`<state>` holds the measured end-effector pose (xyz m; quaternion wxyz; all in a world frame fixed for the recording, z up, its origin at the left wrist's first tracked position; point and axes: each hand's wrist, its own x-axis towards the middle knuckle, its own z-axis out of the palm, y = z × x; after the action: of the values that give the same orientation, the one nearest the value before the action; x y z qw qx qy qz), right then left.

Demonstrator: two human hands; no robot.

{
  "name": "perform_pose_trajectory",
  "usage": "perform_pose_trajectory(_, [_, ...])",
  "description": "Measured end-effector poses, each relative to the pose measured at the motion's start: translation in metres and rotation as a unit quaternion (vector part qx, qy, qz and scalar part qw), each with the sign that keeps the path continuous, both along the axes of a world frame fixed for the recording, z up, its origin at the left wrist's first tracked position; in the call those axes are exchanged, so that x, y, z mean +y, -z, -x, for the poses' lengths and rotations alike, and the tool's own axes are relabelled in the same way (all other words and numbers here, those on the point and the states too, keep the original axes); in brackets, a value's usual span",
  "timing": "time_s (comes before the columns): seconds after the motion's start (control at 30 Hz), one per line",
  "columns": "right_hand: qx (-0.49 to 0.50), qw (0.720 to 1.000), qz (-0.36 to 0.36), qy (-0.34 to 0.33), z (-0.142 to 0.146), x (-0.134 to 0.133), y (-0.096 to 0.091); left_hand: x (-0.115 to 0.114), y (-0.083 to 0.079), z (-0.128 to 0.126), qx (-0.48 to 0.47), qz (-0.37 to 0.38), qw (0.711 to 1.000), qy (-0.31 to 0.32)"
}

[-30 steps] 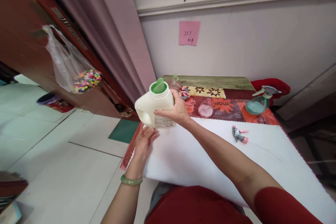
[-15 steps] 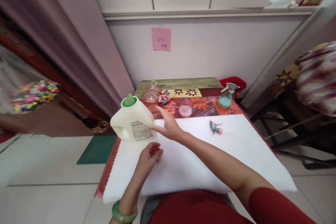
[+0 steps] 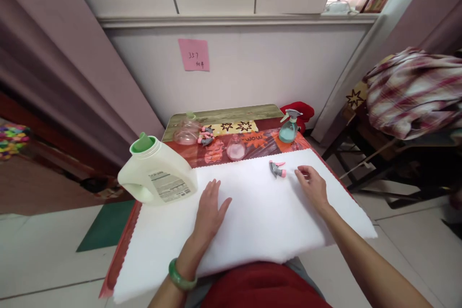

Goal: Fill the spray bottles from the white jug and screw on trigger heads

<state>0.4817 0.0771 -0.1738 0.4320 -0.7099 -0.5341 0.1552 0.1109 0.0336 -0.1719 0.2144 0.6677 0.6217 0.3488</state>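
My left hand (image 3: 210,207) lies flat and open on the white foam sheet (image 3: 249,211), fingers stretched out, a green bangle on its wrist. Left of it a cream detergent jug (image 3: 157,178) with a green cap stands on the sheet's far left corner, untouched. My right hand (image 3: 312,186) rests on the sheet with loosely curled fingers and holds nothing. Its fingertips are a short way right of a small grey and pink spray nozzle (image 3: 276,169) lying on the sheet.
Behind the sheet, on the patterned table (image 3: 252,130), stand a clear pink bottle (image 3: 236,148), a clear round bottle (image 3: 186,132), a teal spray bottle (image 3: 288,127) and loose nozzles (image 3: 206,135). A chair with plaid cloth (image 3: 411,91) is right. A pink note (image 3: 195,55) hangs on the wall.
My right hand let go of the jug, which now stands on the sheet, and moved right to beside the spray nozzle. My left hand spread flat. The view swung right.
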Motion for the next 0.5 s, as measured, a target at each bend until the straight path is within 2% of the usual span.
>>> perform_pose_trajectory(0.1, [-0.101, 0.995, -0.018, -0.001, -0.009, -0.010, 0.011, -0.012, 0.016, 0.000, 0.185, -0.016, 0.982, 0.015])
perform_pose_trajectory(0.2, [-0.154, 0.987, -0.032, 0.022, -0.029, -0.010, 0.019, -0.025, 0.023, 0.006, 0.278, -0.016, 0.960, 0.012])
perform_pose_trajectory(0.37, [-0.214, 0.976, 0.005, 0.039, -0.069, -0.002, 0.040, -0.042, 0.023, 0.005, 0.313, 0.001, 0.949, 0.029])
perform_pose_trajectory(0.5, [-0.261, 0.963, 0.067, 0.022, -0.083, -0.004, 0.058, -0.046, 0.023, -0.001, 0.286, 0.009, 0.958, 0.030])
